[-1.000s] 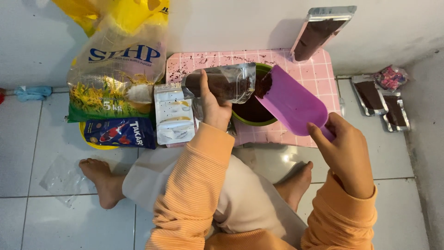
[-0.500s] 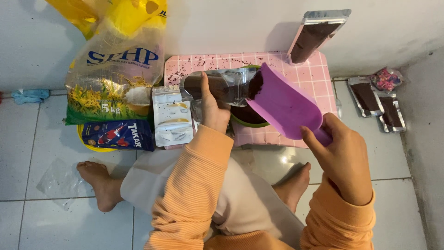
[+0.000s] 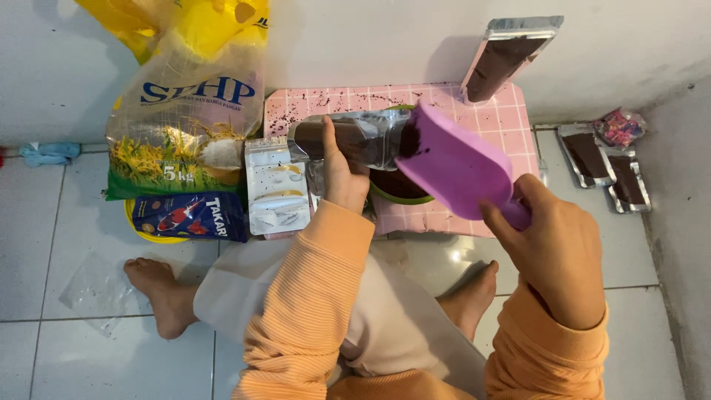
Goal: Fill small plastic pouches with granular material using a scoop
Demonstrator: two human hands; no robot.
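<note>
Swung left since earlier, purple scoop (image 3: 453, 164) in gripping right hand (image 3: 557, 250) meets foil pouch's (image 3: 354, 138) mouth, clasped sideways by left hand (image 3: 342, 172).

White tiled floor (image 3: 89, 355), plain white wall (image 3: 370, 37), low pink checked table (image 3: 503, 122), soft daylight

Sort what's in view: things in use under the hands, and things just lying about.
In use: purple scoop in right hand; clear pouch in left hand; green bowl; pink table.

Lying about: rice sack, blue packet, filled pouches, blue cloth.
</note>
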